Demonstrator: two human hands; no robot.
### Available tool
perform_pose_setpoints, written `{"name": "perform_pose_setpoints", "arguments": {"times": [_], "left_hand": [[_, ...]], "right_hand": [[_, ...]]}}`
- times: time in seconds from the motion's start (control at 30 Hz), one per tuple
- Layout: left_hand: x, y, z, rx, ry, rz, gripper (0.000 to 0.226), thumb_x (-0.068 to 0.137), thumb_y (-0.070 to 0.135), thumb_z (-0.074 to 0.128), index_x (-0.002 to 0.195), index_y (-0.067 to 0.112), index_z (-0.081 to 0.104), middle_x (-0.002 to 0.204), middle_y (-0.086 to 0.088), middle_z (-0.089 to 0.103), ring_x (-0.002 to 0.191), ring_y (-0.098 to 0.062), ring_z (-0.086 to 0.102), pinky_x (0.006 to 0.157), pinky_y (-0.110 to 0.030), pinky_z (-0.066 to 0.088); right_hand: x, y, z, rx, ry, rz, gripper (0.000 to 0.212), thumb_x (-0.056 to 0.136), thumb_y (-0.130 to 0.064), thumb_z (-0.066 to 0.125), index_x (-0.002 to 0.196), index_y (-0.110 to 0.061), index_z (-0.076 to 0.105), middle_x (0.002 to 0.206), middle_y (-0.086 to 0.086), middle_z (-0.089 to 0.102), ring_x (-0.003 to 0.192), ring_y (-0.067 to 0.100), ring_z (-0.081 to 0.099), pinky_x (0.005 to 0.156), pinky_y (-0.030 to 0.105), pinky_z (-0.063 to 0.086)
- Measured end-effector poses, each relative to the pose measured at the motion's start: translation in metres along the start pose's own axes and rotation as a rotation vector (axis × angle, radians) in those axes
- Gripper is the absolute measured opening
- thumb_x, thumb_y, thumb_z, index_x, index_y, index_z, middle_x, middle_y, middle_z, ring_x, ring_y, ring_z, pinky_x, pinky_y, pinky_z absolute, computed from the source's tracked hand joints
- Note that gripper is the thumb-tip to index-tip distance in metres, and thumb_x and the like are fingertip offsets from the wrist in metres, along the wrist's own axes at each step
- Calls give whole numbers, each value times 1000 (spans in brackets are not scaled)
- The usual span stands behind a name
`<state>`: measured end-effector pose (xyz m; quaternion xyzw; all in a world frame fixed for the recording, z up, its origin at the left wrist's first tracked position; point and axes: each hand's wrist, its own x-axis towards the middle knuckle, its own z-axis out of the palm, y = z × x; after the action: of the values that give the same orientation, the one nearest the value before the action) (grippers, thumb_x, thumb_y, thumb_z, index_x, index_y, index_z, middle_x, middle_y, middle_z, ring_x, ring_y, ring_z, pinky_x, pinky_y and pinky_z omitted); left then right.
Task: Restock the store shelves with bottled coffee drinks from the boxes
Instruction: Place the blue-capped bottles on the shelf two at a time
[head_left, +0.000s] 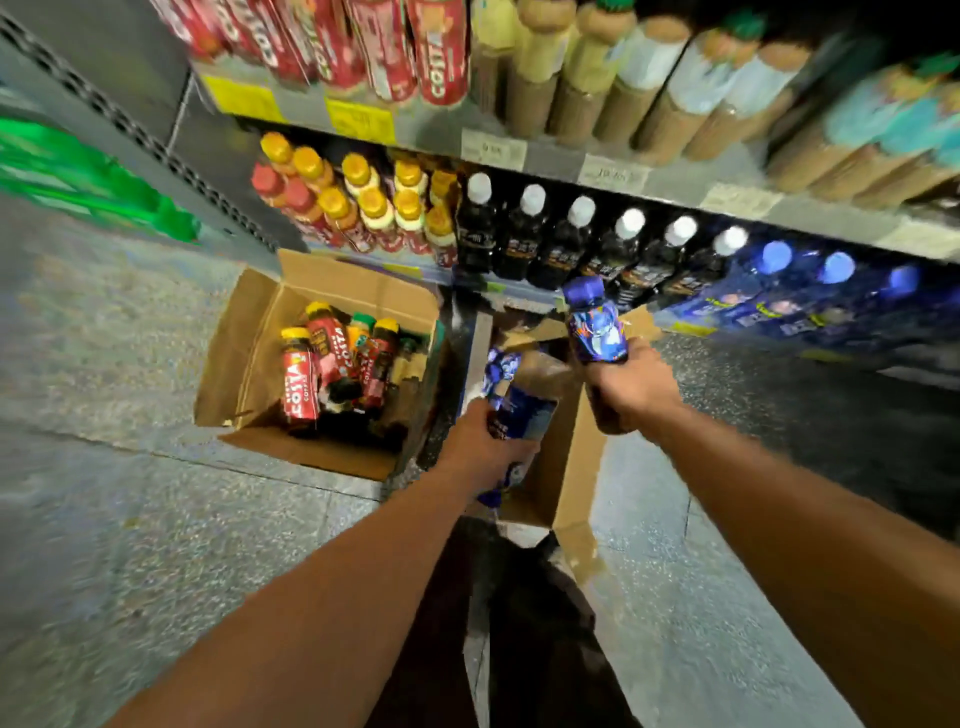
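Gripping blue bottle (595, 326) above right hand's (634, 387) fingers.

Bare floor (130, 519) at 8 and 4 o'clock; open box (244, 358) at 9, part-filled with bottles (332, 364); second box (571, 467) at centre; shelf row (582, 244) packed at 1.

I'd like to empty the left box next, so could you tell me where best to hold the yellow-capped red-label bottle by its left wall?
Grip the red-label bottle at its neck, just under the yellow cap, coming down from above. It stands roughly upright in the cardboard box, with neighbouring bottles crowding its right side, so the top looks most reachable.
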<state>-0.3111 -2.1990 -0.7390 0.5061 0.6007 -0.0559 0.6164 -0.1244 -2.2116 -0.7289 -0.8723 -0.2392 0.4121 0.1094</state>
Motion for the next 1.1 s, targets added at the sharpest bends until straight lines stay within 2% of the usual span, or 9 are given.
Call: {"name": "perform_pose_setpoints", "arguments": {"times": [0.13, 0.23, 0.4, 0.5, 0.6, 0.7, 0.87, 1.03, 1.1], "left_hand": [[-37, 51, -31, -178, 17, 40, 31, 66, 27, 82, 82, 20, 56, 82, -2, 63, 71, -13, 57, 66, -20, 50], [-66, 95, -52, -344, 21, 100, 36, 65, 29, 80, 91, 13, 62, 86, -10, 66, 69, -17, 61, 65, -25, 54], [-114, 165, -88, -668, -46, 139, 43, 96, 27, 53, 136, 33, 39, 124, -6, 57, 83, -21, 64, 66, -34, 53], [-139, 200, -111, -646, -137, 231, 36, 101, 25, 43, 137, 28, 43, 111, 1, 64, 81, -17, 66, 75, -35, 52], [-164, 229, -133, -541, -247, 293, 27, 102, 27, 41, 127, 28, 52, 92, 10, 72, 74, -11, 69, 75, -31, 51], [-186, 248, -151, -429, -320, 340, 31, 99, 29, 45, 129, 23, 53, 113, -3, 68, 84, -21, 67, 69, -30, 54], [-214, 278, -169, -457, -397, 383, 30, 100, 7, 32, 124, 3, 51, 127, -14, 57, 61, -6, 68, 51, -18, 53], [-230, 288, -181, -302, -455, 387, 46, 85, 30, 59, 129, 16, 55, 101, 1, 73, 77, -19, 69, 57, -32, 56], [-236, 294, -180, -285, -449, 407, 33, 88, 28, 59, 119, 18, 60, 95, 0, 74, 79, -21, 68, 59, -32, 55]], "right_hand": [[-48, -35, -32, 317, -23, 40, 59, 39, -45, 69, 88, -12, 68, 85, 13, 71, 83, 36, 67, 73, 45, 54], [-68, -56, -55, 523, -7, 12, 48, 36, -37, 71, 77, -11, 67, 75, 13, 70, 74, 31, 67, 67, 44, 54], [-129, -108, -105, 756, 47, -142, 25, 71, -12, 75, 93, -16, 63, 91, 12, 69, 78, 25, 63, 74, 37, 52], [-156, -127, -129, 833, 58, -241, 33, 72, -13, 74, 103, -9, 63, 87, 9, 69, 73, 21, 63, 66, 31, 51], [-177, -149, -148, 855, 110, -350, 19, 69, -17, 72, 88, -18, 67, 80, 3, 70, 74, 20, 63, 72, 36, 52], [-199, -168, -167, 895, 122, -416, 24, 66, -20, 71, 89, -15, 65, 81, 6, 68, 72, 19, 61, 69, 32, 49], [-223, -180, -194, 927, 96, -464, 38, 66, -20, 78, 100, -9, 66, 88, 8, 71, 78, 21, 64, 73, 32, 50], [-240, -174, -217, 998, -68, -459, 47, 60, -26, 71, 105, -13, 63, 80, 6, 73, 64, 19, 67, 65, 31, 53], [-246, -170, -221, 1029, -107, -450, 48, 65, -24, 70, 110, -10, 60, 75, 5, 73, 58, 17, 67, 57, 27, 54]]}}
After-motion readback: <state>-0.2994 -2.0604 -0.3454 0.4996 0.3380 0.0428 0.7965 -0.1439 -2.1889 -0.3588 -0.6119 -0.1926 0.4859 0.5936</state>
